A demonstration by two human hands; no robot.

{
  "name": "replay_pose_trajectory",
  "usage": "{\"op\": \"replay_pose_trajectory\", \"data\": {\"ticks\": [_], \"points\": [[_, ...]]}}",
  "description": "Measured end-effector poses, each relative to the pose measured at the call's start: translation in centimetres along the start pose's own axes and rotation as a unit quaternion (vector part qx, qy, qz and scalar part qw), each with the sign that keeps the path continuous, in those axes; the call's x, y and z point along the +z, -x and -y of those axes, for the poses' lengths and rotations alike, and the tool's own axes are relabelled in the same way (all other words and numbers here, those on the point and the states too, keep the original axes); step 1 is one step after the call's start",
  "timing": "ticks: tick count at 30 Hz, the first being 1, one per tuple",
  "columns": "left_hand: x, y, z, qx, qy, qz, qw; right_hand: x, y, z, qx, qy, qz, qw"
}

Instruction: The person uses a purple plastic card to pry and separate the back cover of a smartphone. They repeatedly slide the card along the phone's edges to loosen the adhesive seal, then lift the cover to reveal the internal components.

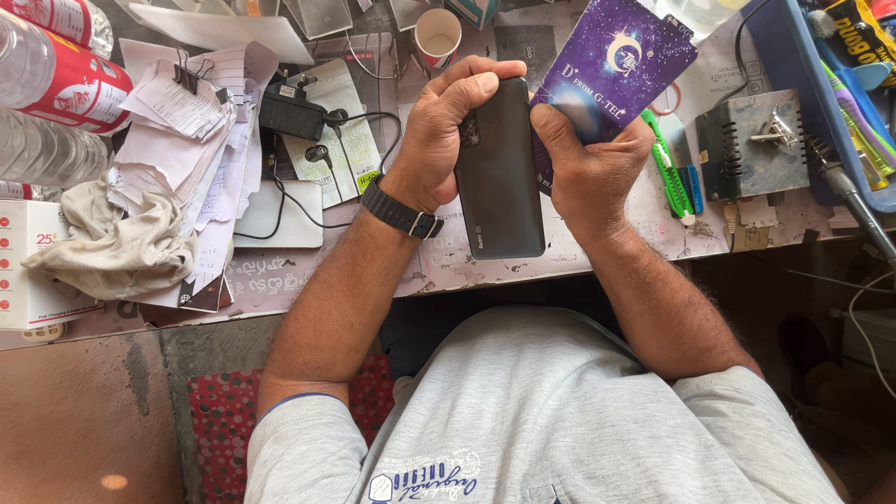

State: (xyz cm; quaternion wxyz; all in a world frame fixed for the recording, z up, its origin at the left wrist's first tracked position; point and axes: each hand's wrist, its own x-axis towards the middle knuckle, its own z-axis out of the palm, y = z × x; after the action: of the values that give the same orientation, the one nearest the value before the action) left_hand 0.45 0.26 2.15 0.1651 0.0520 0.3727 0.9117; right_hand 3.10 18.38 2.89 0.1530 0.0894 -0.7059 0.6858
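Note:
A dark grey phone [499, 177] is held back side up over the table edge, between both my hands. My left hand [439, 131] grips its left side and top, the thumb lying across the upper edge; a black watch sits on that wrist. My right hand [588, 173] presses against the phone's right side and also holds a purple card [611, 70] with a moon design, whose lower edge meets the phone's right edge.
Clipped papers [196, 121], a black charger with cable [294, 112], a crumpled cloth [112, 243], bottles [56, 84] and a white box [28, 271] crowd the left. A paper cup [437, 35] stands behind. A green cutter [667, 168], a grey metal box [751, 145] and a blue tray [793, 75] lie right.

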Motion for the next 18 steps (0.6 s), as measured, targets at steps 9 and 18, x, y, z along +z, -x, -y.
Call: {"op": "replay_pose_trajectory", "data": {"ticks": [9,18], "points": [[-0.17,0.02,-0.12,-0.003,0.008,0.011,1.0,-0.01,-0.17,0.17,-0.005,0.023,0.011,1.0],[-0.16,0.13,-0.26,-0.009,0.003,0.015,1.0,-0.3,-0.6,0.74,0.023,-0.006,0.025,0.999]]}}
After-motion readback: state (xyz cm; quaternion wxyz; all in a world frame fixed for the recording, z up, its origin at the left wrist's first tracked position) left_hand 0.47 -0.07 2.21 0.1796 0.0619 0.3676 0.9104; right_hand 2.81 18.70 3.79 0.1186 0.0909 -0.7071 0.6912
